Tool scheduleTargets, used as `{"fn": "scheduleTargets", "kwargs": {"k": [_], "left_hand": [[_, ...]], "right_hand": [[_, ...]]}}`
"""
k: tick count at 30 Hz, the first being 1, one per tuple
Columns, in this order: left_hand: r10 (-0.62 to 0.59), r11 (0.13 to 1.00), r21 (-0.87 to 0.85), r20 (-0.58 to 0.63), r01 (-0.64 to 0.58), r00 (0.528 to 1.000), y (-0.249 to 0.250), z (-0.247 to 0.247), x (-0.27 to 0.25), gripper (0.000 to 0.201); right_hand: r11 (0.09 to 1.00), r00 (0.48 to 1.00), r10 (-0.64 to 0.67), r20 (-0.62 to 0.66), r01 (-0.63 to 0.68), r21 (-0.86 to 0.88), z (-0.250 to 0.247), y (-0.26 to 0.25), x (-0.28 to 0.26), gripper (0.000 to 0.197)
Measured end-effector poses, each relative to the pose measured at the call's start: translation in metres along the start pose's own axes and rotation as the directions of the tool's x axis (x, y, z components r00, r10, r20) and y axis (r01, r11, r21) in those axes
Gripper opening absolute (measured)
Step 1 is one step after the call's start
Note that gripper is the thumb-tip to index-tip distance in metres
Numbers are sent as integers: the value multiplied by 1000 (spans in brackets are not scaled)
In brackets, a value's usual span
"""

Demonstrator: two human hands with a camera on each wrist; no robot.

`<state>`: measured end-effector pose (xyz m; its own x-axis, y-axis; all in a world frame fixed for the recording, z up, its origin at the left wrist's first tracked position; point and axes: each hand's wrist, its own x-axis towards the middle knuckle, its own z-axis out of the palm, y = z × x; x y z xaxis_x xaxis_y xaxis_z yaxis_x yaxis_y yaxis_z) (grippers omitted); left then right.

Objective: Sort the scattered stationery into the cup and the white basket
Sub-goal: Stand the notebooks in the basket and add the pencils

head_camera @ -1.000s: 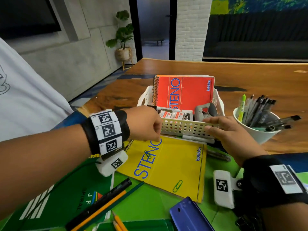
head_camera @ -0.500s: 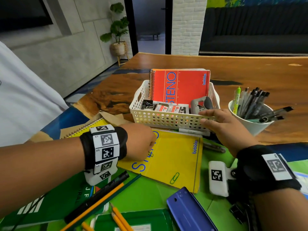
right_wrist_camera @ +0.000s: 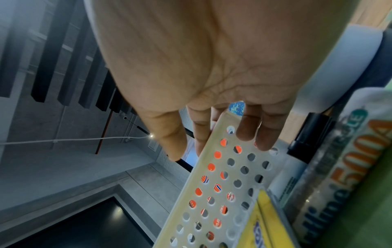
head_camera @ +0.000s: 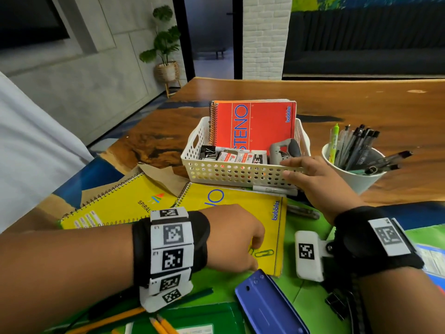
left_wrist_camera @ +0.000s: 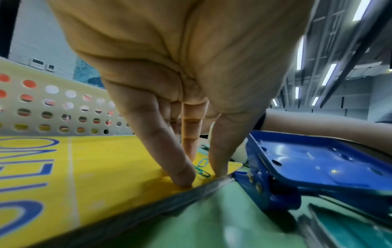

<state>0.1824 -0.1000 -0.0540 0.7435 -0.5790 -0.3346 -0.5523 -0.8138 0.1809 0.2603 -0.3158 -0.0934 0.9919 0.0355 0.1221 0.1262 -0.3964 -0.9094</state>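
Note:
The white basket [head_camera: 231,174] holds a red STENO notebook [head_camera: 255,126], staple boxes and a grey stapler. Right of it stands the white cup [head_camera: 361,179], full of pens. A yellow STENO notebook [head_camera: 240,206] lies in front of the basket. On its near right corner lies a green paper clip [head_camera: 265,253]. My left hand [head_camera: 255,256] is bent down over that corner. In the left wrist view its thumb and forefinger pinch in on the clip [left_wrist_camera: 202,173], which lies flat. My right hand [head_camera: 289,168] rests straight fingers on the basket's front wall [right_wrist_camera: 212,193].
A blue hole punch [head_camera: 267,307] lies just right of my left hand. A white marker [head_camera: 272,190] and a pen [head_camera: 303,212] lie by the basket's front. Black binder clips [head_camera: 334,304], pencils [head_camera: 159,325] and a yellow spiral notebook [head_camera: 115,206] lie on the green mat.
My left hand drew back from the basket's front wall, across the yellow notebook, to the green clip at its near corner. My right hand stayed on the basket.

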Motion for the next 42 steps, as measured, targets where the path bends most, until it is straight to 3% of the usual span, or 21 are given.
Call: {"fn": "scheduleTargets", "kwargs": {"k": [9,14,17,21,24,28,36,42], "left_hand": [[30,983,181,34,-35,999,20,3,1,10],[5,999,45,53,-8,999,13,0,1,17],[-19,992,-124,-16,16,1000,2,-6,6,26],[87,947,-315,35,-71,996,0,-12,12,47],[131,964,-239,49,-116,990,6,-6,16,47],[115,985,-124,-25,-117,993,9,4,22,28],[64,991,-122,-5,-64,998,14,5,17,15],[85,993,-89,63,-80,994,15,4,19,13]], "right_hand": [[1000,1000,7,14,-7,23,-1,3,0,17],[1000,1000,-1,12,1,10,-1,2,1,17],[1000,1000,-10,9,10,12,0,1,1,26],[1000,1000,-19,10,19,-11,0,4,1,21],[1000,1000,-16,12,16,0,-1,3,2,33],[1000,1000,-10,19,10,14,-1,4,2,40],[1000,1000,3,18,-3,17,-1,2,0,18],[999,999,35,11,-35,20,-1,-3,-3,20]]}}
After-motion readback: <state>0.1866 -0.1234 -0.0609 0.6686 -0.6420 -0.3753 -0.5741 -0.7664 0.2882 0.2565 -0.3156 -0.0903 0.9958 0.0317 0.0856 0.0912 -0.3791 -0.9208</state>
